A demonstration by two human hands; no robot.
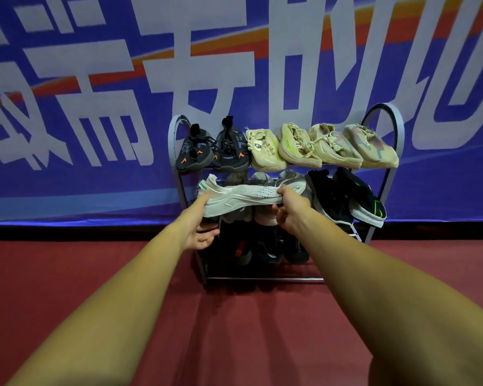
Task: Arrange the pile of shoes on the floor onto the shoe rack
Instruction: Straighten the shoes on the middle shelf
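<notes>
we've got the shoe (243, 196) mid-frame, sideways in front of the rack's (386, 185) middle shelf | left hand (200, 228) grips its heel end, thumb on top | right hand (290, 211) pinches the toe end

Matt knit cloth on the white shoe (246, 195), smoother sole beneath. Dull grey metal tubing on the rack (401, 135). Soft woven cloth on the beige shoes (299, 149) at 1 o'clock. Matt red floor (234, 330); faintly sheened banner (95, 79) at 11 o'clock.
</notes>
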